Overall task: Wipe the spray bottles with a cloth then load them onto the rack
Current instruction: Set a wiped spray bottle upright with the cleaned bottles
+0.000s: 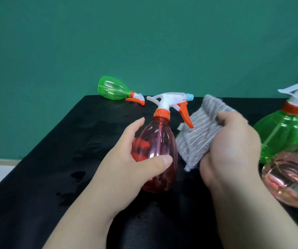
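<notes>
The red spray bottle (159, 150) stands upright on the worktop (54, 159), the left hand (126, 159) wrapped round its belly, thumb in front, while the right hand (232, 150) clutches a folded grey cloth (200, 130) just beside it. It looks light, thin-walled and smooth (likely slippery, given the wet patches (77, 174)), so the belly or the neck under the orange collar (161, 114) seems the surest hold.

The table (51, 159) is lying open at left. A green bottle (281, 133) and a pink bottle (291, 178) are crowding the right; a fallen bottle (112, 90) is blocking the far edge.
</notes>
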